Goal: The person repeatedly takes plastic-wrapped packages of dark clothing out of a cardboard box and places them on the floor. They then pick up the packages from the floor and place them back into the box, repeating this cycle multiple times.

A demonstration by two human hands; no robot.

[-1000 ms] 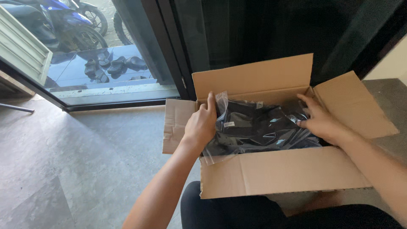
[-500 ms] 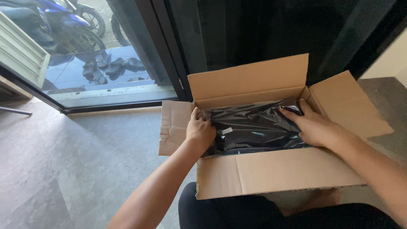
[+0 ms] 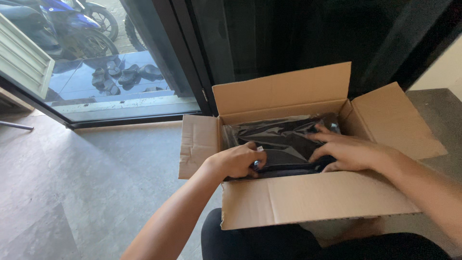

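An open brown cardboard box (image 3: 308,197) sits in front of me with its four flaps spread out. Inside lies a black item wrapped in clear plastic (image 3: 279,139), filling most of the box. My left hand (image 3: 238,161) reaches in at the near left corner, fingers curled on the edge of the wrapped item. My right hand (image 3: 349,151) lies flat on the right part of the package, fingers spread and pressing on the plastic.
The box rests over my lap on a grey tiled floor (image 3: 86,192). Behind it is a dark glass sliding door (image 3: 192,72). Outside, several sandals (image 3: 122,77) lie on blue tiles near a parked motorbike (image 3: 72,24).
The wrapped item has sunk from above the rim down into the box. My left hand slid from the box's left wall to the near left corner; my right hand now rests flat on top.
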